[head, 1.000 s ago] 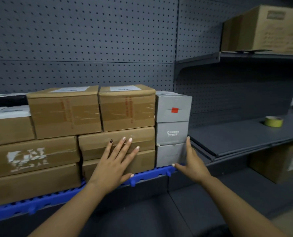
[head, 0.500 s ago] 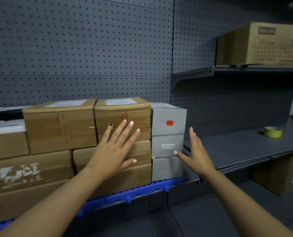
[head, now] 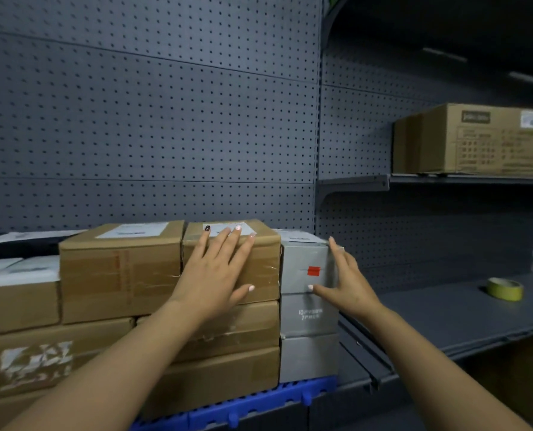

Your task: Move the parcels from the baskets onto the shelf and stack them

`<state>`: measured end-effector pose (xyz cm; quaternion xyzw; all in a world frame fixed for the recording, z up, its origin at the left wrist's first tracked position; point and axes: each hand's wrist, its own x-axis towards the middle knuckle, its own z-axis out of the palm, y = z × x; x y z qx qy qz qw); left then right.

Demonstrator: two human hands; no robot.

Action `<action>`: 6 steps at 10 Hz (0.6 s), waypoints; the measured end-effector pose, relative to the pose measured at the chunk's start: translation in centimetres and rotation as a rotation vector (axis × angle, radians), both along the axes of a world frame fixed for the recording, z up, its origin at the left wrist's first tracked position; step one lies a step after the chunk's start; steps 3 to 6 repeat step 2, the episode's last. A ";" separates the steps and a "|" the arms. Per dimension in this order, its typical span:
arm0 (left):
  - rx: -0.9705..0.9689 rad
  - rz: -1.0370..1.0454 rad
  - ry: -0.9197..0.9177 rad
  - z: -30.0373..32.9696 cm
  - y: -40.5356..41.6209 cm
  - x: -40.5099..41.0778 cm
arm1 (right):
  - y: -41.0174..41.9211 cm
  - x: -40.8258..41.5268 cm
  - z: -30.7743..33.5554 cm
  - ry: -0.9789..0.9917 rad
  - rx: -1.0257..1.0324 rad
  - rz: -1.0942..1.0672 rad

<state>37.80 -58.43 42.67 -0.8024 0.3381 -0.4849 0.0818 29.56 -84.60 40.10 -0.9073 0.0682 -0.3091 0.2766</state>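
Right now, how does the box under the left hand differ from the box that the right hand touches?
The brown cardboard box under the left hand is wide, wrapped in clear tape, and has a white label on top. The grey box at the right hand is narrower and has a small red mark on its front. Both sit on top of their stacks, side by side.

Both bare arms reach up from the bottom of the frame. Left hand (head: 218,272) is flat, fingers spread, mid-frame. Right hand (head: 346,283) is open too, thumb pointing left, just right of center.
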 end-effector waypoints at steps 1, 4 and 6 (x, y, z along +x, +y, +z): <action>-0.025 -0.001 0.016 -0.5 0.9 -0.1 | 0.0 -0.4 -0.2 0.017 0.014 -0.035; -0.074 -0.007 0.076 -0.4 2.0 -1.1 | 0.4 -1.2 0.1 -0.024 -0.020 -0.094; -0.074 -0.007 0.076 -0.4 2.0 -1.1 | 0.4 -1.2 0.1 -0.024 -0.020 -0.094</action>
